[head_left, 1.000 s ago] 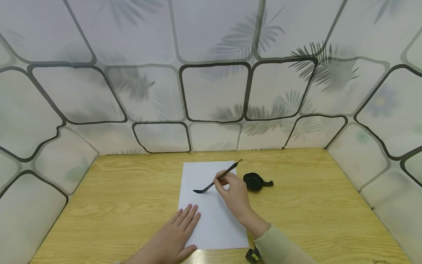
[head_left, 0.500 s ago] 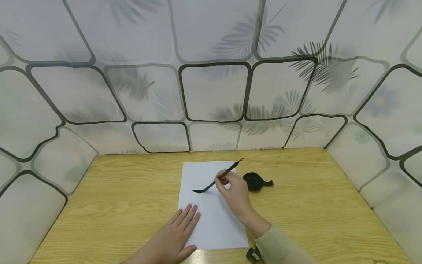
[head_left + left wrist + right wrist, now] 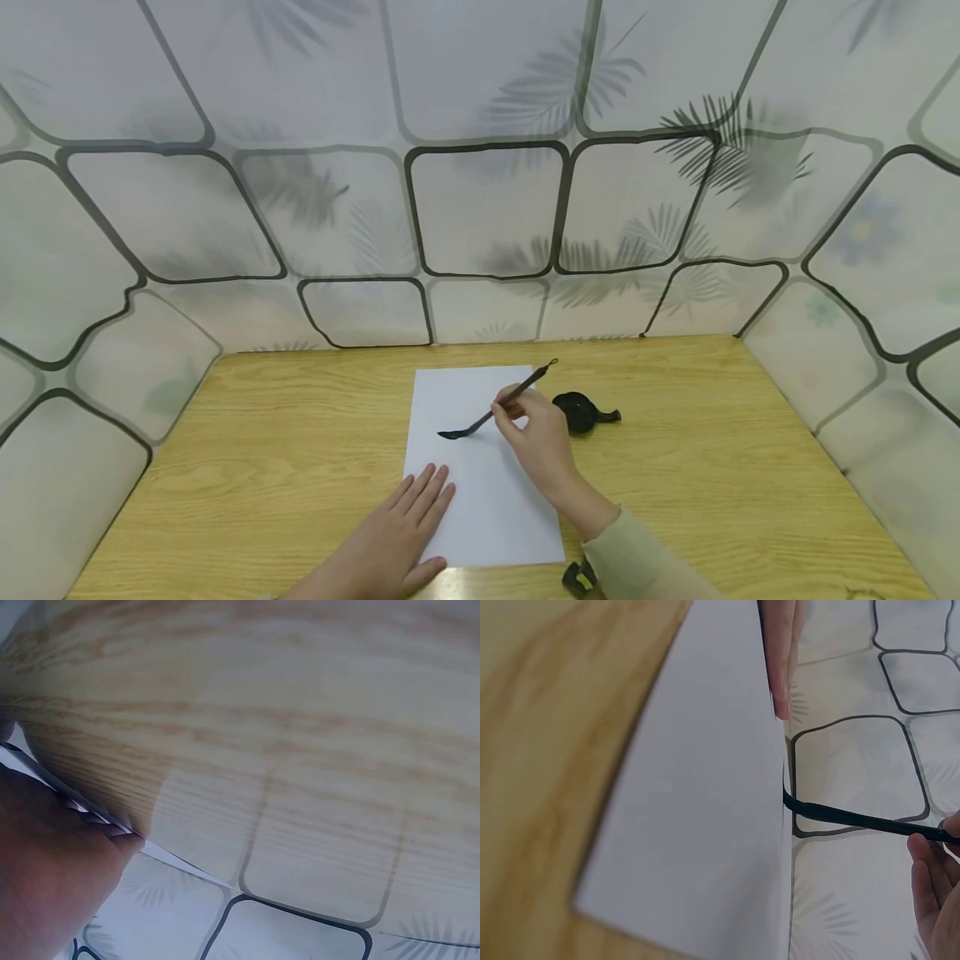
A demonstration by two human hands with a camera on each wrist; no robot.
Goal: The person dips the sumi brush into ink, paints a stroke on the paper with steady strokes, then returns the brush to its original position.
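Right hand (image 3: 542, 442) has edged rightward, pinching the brush (image 3: 521, 388), bristles (image 3: 453, 435) seemingly on paper (image 3: 498, 508) (left hand (image 3: 397, 533) flat there).

Paper (image 3: 495, 517) on table (image 3: 300, 433), wall (image 3: 487, 208) behind; brush (image 3: 529, 380) tip-down on paper; dish (image 3: 577, 413) right of paper.

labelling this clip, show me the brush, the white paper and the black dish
brush (image 3: 855, 819), right wrist view: middle of its dark shaft
white paper (image 3: 498, 500), head view: bare lower middle
black dish (image 3: 579, 427), head view: near wall of its round body
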